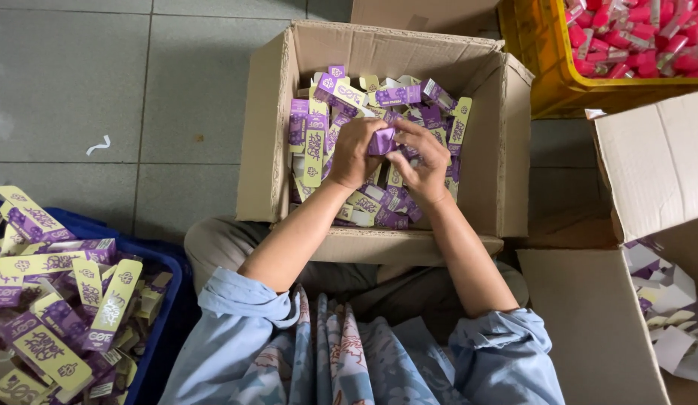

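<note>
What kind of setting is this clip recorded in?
Probably a packing workshop floor. Both hands, left hand and right hand, hold a small purple carton over an open cardboard box of the same cartons; a yellow plastic crate of pink tubes stands nearby.

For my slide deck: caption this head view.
Both hands hold a small purple carton above a cardboard box.

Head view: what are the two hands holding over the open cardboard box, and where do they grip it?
Both the left hand and the right hand hold one small purple carton, fingertips pinching its opposite ends above the cardboard box.
</note>
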